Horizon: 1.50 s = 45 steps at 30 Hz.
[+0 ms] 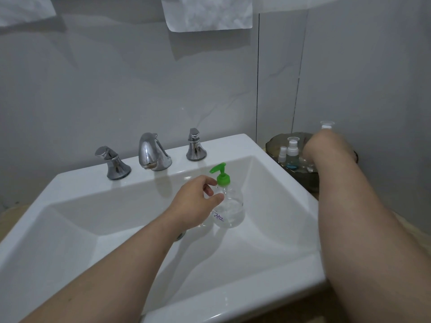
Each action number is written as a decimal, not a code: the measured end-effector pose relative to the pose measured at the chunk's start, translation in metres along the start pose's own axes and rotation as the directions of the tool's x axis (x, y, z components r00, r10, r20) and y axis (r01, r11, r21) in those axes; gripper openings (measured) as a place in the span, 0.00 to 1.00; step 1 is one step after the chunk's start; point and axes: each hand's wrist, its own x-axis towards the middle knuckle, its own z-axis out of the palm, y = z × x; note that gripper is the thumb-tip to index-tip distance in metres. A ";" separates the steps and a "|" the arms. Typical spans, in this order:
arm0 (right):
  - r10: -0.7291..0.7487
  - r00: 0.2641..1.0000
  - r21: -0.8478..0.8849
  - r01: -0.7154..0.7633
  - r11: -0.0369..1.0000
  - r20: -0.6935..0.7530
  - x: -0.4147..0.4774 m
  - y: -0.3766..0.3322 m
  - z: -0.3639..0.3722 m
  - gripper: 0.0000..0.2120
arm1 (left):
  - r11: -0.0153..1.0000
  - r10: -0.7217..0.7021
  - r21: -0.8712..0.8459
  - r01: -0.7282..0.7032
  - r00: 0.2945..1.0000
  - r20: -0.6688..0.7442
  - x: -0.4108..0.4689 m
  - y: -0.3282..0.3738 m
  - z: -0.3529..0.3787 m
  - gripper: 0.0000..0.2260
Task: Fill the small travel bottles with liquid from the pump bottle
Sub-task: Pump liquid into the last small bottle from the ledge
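The pump bottle was stood upright in the sink, the left hand curved at its neck with the thumb laid against it. Whether it was truly gripped could not be told. The right hand was reached over the dark dish where the small travel bottles were kept, its fingers hidden.

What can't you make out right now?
Head view only.
Right hand: blurred, fingers hidden behind its own wrist; grip unclear.
Travel bottles: too small to judge fill.
Left hand: fingertips at pump bottle neck; actual grip unclear.
Drain: mostly under left wrist.
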 end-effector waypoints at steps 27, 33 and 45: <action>-0.726 0.534 0.273 0.690 0.670 0.433 -0.077 -0.057 0.030 0.22 | 0.996 -0.086 0.037 0.083 0.994 0.067 -0.002 -0.002 -0.003 0.22; -0.555 0.488 0.049 0.720 0.693 0.673 -0.079 -0.058 0.068 0.46 | 0.967 -0.246 -0.011 0.254 0.945 0.213 -0.004 -0.005 0.000 0.23; -0.774 0.634 0.364 0.718 0.594 0.012 -0.071 -0.063 0.032 0.38 | 0.875 -0.057 -0.483 -0.025 0.986 -0.154 0.000 0.024 -0.013 0.23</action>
